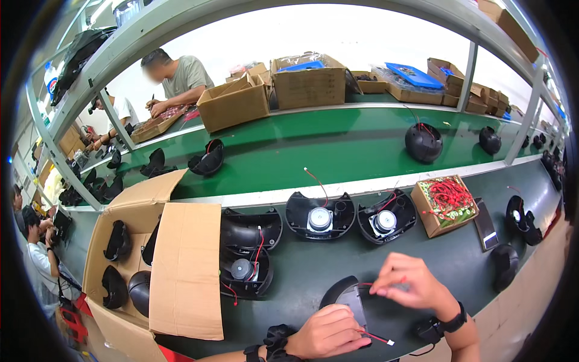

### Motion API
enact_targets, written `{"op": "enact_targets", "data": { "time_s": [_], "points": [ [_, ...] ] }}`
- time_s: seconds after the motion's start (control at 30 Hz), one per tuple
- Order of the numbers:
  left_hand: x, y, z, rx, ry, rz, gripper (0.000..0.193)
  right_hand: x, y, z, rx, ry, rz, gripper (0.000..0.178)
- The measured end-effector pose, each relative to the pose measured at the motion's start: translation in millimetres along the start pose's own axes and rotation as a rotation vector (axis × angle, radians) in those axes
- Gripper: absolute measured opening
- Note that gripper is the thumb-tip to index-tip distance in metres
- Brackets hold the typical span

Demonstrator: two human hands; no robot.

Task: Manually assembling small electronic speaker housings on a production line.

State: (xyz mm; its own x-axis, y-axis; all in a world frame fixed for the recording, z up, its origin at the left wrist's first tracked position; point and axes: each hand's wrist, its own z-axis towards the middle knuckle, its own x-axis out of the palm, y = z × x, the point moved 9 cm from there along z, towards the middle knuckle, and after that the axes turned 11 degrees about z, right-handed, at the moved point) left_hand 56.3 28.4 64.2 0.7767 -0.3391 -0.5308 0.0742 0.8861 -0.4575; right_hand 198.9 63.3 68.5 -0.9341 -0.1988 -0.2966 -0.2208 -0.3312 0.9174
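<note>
In front of me is a black curved plastic shell (339,291) with a grey inner part, partly covered by my left hand (329,333). My left fingers are closed over its near edge. Out from under them runs a thin red-and-black wire (377,336) ending in a small white plug. My right hand (413,282) is raised at the shell's right side, thumb and forefinger pinching a red wire (365,284) that leads to the shell. Farther off stand two half-shells with speakers, a left one (319,218) and a right one (385,222).
At left an open cardboard box (187,271) holds black shells; beside it sits another speaker half-shell (244,271). A small box of red wires and green boards (446,205) and a phone (486,224) lie right. Beyond runs a green conveyor (301,145). Co-workers (184,78) work farther off.
</note>
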Motion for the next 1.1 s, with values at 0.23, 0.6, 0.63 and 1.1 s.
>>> {"op": "enact_targets", "data": {
  "time_s": [0.23,0.6,0.63,1.1],
  "points": [
    [-2.0,-6.0,8.9,-0.02,0.031,-0.008,0.018,22.5,64.3,-21.2,-0.404,0.118,-0.462,0.016],
    [-0.6,-14.0,9.2,0.018,0.054,-0.039,0.018,46.2,62.9,-22.8,-0.464,0.176,-0.31,0.018],
    [0.1,-12.2,7.6,0.015,0.061,-0.05,0.017,42.3,58.9,-19.4,-0.407,0.15,-0.234,0.019],
    [8.9,2.5,0.0,-0.027,0.168,0.049,0.025,19.4,-55.2,-5.3,0.031,0.117,0.4,0.031]
  ]
}}
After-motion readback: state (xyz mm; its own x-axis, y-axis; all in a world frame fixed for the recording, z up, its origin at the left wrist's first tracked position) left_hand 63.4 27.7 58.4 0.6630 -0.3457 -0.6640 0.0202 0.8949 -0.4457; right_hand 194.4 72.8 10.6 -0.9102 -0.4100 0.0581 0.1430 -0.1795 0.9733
